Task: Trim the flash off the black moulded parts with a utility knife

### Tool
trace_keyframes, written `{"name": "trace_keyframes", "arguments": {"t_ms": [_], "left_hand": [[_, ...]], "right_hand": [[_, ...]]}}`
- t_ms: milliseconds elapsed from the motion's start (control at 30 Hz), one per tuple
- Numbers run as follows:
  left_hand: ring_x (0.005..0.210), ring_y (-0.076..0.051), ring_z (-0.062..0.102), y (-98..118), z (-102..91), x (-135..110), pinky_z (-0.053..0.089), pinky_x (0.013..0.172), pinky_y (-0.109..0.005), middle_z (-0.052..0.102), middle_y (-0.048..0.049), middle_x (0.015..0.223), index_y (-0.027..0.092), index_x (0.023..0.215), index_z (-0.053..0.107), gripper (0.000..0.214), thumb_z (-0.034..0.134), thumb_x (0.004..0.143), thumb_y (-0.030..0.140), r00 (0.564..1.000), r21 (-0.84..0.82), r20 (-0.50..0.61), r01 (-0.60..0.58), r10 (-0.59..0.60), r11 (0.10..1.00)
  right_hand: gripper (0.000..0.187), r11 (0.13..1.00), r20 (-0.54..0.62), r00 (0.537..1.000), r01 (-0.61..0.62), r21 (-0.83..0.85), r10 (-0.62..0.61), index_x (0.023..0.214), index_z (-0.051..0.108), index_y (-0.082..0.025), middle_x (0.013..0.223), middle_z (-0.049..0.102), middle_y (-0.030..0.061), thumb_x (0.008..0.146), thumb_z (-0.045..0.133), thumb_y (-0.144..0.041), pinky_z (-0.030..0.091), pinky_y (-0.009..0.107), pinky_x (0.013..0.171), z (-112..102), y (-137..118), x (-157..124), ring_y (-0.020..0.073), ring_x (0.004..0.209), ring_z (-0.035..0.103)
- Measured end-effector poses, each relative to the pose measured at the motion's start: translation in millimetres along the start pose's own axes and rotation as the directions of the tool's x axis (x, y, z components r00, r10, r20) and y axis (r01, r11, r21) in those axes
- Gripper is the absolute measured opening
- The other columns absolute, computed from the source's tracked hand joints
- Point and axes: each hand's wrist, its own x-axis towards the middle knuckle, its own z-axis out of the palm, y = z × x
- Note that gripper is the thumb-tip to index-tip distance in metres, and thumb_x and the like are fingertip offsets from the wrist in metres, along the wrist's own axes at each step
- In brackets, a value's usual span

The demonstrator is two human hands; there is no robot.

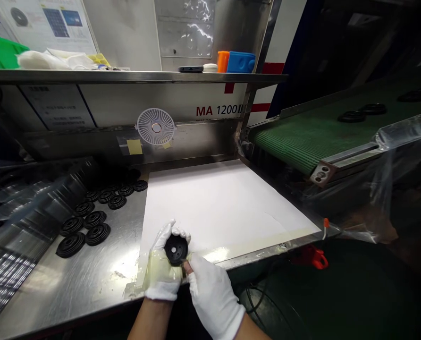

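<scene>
Snugly, black disc [177, 252] cupped in gloved left hand [162, 263].

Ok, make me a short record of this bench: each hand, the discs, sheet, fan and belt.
Left hand: gloved, holding a black disc
Right hand: gloved, one bare fingertip at the disc's edge; any tool there too small to tell
Other discs: grouped on the bench, left of the sheet
Sheet: white, on the bench
Fan: white, round, behind the sheet
Belt: green, at right, bearing black discs
</scene>
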Motion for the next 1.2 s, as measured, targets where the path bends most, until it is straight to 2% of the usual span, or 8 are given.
{"name": "trace_keyframes", "arguments": {"t_ms": [200, 300, 633, 800, 933, 1033, 1133, 1200], "left_hand": [[0.088, -0.025, 0.063, 9, -7.3, -6, 0.054, 0.077, -0.042, 0.066, -0.0132, 0.091, 0.011, 0.106, 0.063, 0.035, 0.056, 0.072, 0.014, 0.985, 0.03, 0.075, 0.155, -0.157, 0.987], [0.076, -0.023, 0.062, 12, -7.3, -9, 0.055, 0.07, -0.04, 0.064, -0.0113, 0.078, 0.008, 0.102, 0.064, 0.034, 0.055, 0.07, 0.013, 0.966, 0.048, 0.097, 0.235, -0.238, 0.971], [0.063, -0.011, 0.055, 0, -2.5, -4, 0.053, 0.064, -0.027, 0.054, 0.0, 0.065, 0.014, 0.085, 0.067, 0.012, 0.065, 0.073, 0.015, 0.997, -0.036, 0.025, 0.068, -0.067, 0.997], [0.065, -0.012, 0.058, 2, -2.6, -5, 0.055, 0.069, -0.028, 0.058, -0.0007, 0.067, 0.015, 0.087, 0.069, 0.016, 0.067, 0.071, 0.016, 0.999, 0.01, 0.041, -0.001, 0.0, 1.0], [0.072, -0.014, 0.063, 1, 4.4, -10, 0.056, 0.078, -0.03, 0.064, -0.0033, 0.073, 0.015, 0.082, 0.068, 0.011, 0.065, 0.071, 0.015, 0.993, 0.094, 0.055, -0.105, 0.101, 0.99], [0.086, -0.018, 0.065, 1, 5.0, -11, 0.055, 0.085, -0.034, 0.068, -0.0065, 0.087, 0.015, 0.088, 0.068, 0.023, 0.065, 0.067, 0.007, 0.981, 0.183, 0.091, -0.185, 0.171, 0.966], [0.105, -0.026, 0.061, 6, -3.3, -2, 0.05, 0.094, -0.043, 0.068, -0.0112, 0.104, 0.015, 0.099, 0.066, 0.036, 0.063, 0.065, 0.004, 0.999, 0.146, 0.036, -0.04, 0.035, 0.989], [0.113, -0.031, 0.056, 11, -10.4, 9, 0.045, 0.098, -0.052, 0.067, -0.0133, 0.109, 0.016, 0.108, 0.064, 0.046, 0.062, 0.063, 0.005, 0.992, 0.098, 0.004, 0.125, -0.126, 0.987]], "right_hand": [[0.029, 0.999, -0.007, 1.0, 0.018, 0.03, -0.018, 0.076, 0.052, -0.023, 0.067, 0.061, 0.0, 0.094, 0.031, -0.031, 0.022, 0.03, 0.054, -4, 3, 4, 0.0161, 0.059, 0.054], [0.025, 0.999, -0.016, 1.0, 0.012, 0.039, -0.011, 0.081, 0.054, -0.023, 0.07, 0.063, 0.0006, 0.093, 0.033, -0.029, 0.024, 0.03, 0.055, -8, 8, 6, 0.0165, 0.06, 0.055], [0.026, 0.998, 0.044, 0.999, -0.007, 0.067, 0.004, 0.075, 0.05, -0.022, 0.066, 0.06, 0.0001, 0.091, 0.032, -0.031, 0.022, 0.03, 0.054, -4, -2, 1, 0.0156, 0.057, 0.052], [0.031, 0.949, 0.098, 0.994, -0.067, 0.308, 0.038, 0.073, 0.047, -0.022, 0.066, 0.056, 0.0003, 0.093, 0.028, -0.036, 0.027, 0.028, 0.055, -14, 0, 2, 0.0151, 0.06, 0.05], [0.039, 0.743, 0.147, 0.982, -0.187, 0.643, 0.119, 0.067, 0.043, -0.021, 0.058, 0.047, -0.0029, 0.092, 0.029, -0.048, 0.034, 0.026, 0.057, -26, 5, 2, 0.0129, 0.056, 0.045], [0.043, 0.478, 0.178, 0.97, -0.235, 0.846, 0.163, 0.065, 0.04, -0.022, 0.054, 0.043, -0.0051, 0.09, 0.036, -0.056, 0.036, 0.025, 0.058, -32, 9, 0, 0.0105, 0.054, 0.041], [0.043, 0.137, 0.255, 0.923, -0.303, 0.943, 0.287, 0.073, 0.045, -0.022, 0.052, 0.042, -0.0072, 0.083, 0.048, -0.064, 0.037, 0.023, 0.054, -45, 13, -8, 0.009, 0.05, 0.04], [0.044, 0.056, 0.241, 0.896, -0.281, 0.958, 0.374, 0.082, 0.053, -0.022, 0.055, 0.047, -0.0048, 0.079, 0.052, -0.066, 0.041, 0.023, 0.053, -61, 15, -18, 0.0105, 0.053, 0.047]]}}
